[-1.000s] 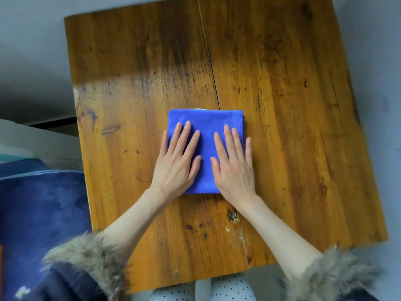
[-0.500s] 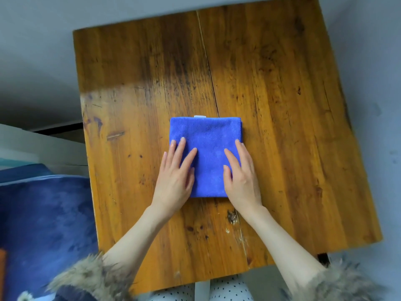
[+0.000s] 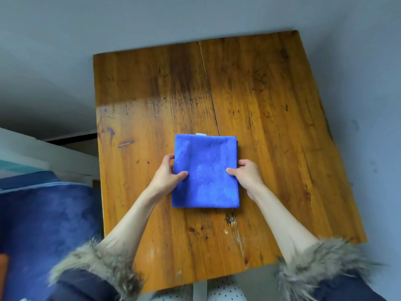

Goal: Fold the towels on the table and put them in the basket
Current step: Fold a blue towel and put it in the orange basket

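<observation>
Fingers of both hands curl round a folded blue towel (image 3: 206,172), w/ each thumb lying on top of the cloth and the other fingers tucked at or under its side edges. Left hand (image 3: 168,173) pinches the towel's left edge about halfway down; right hand (image 3: 246,172) pinches the right edge at the same height. Can't tell whether the towel is lifted or still flat on the wood.

Towel is a neat rectangle, longer front-to-back, sitting roughly mid-table, a bit nearer the person. A small white tag (image 3: 200,134) peeks out at its far edge. Stitched hem runs down the right side.

Wooden table (image 3: 271,105) underneath is orange-brown, scuffed, w/ dark stains and a long seam running front to back, passing under the towel. A gouge mark sits left of the towel, well apart from it. Pale chipped spots lie just below the towel's near right corner.

Forearms are bare; fur-trimmed cuffs (image 3: 102,259) of a dark jacket show at the bottom, left & right. Polka-dot fabric (image 3: 221,290) shows below the table's near edge.

Off the table's left side: a dark blue upholstered seat (image 3: 43,224), w/ a white ledge (image 3: 43,153) behind it. Grey floor (image 3: 152,20) surrounds the rest. Nothing lies on the table btw the hands and the towel.
</observation>
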`<state>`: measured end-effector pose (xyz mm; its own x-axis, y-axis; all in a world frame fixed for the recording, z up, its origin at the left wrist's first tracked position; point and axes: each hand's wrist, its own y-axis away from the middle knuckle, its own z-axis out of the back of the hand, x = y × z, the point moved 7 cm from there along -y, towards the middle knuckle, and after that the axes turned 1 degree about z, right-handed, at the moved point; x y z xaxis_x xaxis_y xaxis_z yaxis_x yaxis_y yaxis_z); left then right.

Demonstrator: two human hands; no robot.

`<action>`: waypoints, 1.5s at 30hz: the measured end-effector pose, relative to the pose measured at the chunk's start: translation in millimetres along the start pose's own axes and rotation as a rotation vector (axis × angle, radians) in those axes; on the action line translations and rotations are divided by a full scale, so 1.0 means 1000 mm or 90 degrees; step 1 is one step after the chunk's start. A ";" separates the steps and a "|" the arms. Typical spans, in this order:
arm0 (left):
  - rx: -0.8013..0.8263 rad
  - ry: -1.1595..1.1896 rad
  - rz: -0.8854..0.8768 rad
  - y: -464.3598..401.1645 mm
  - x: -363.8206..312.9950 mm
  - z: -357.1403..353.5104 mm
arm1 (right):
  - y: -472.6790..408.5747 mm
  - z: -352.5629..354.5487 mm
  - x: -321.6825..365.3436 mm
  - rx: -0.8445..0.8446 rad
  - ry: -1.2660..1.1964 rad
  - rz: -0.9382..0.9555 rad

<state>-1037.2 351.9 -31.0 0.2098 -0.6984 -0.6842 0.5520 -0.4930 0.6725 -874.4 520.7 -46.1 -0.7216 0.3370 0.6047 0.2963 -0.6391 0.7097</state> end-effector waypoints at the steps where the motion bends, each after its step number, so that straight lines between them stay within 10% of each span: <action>1: 0.009 0.006 0.001 0.005 0.004 -0.001 | 0.005 -0.002 -0.004 0.024 -0.005 -0.015; 13: 0.038 0.135 0.012 0.098 0.055 0.030 | 0.106 -0.030 -0.022 0.219 -0.041 0.069; 23: -0.180 0.214 -0.033 0.202 0.079 0.111 | 0.190 -0.083 0.052 0.308 0.027 0.291; 45: -0.533 0.516 -0.029 0.392 0.298 0.311 | 0.387 -0.411 0.089 0.643 0.258 0.342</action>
<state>-1009.5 -210.9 116.9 0.4633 -0.0041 -0.8862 0.8689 0.1988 0.4533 -1080.9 18.9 134.1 -0.4462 -0.1614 0.8803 0.8424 0.2565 0.4740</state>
